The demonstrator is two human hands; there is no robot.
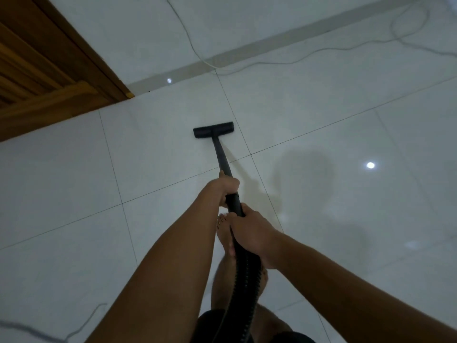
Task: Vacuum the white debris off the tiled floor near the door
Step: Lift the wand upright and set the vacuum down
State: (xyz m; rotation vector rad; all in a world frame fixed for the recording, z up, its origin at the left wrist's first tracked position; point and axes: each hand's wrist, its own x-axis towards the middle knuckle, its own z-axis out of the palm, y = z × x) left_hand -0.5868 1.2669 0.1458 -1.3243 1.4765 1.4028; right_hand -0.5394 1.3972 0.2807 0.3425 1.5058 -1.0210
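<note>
The left hand (226,185) and, behind it, the right hand (249,231) are gripping the wand (222,157) with fingers curled round it, the nozzle (213,129) is sitting on the floor (148,169) near the door (49,70) with no debris showing plainly, and pushing forward is risking snagging the cord (197,53) lying ahead.

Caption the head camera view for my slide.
Left hand and right hand grip the vacuum wand, floor head on white tiles near a wooden door.
</note>
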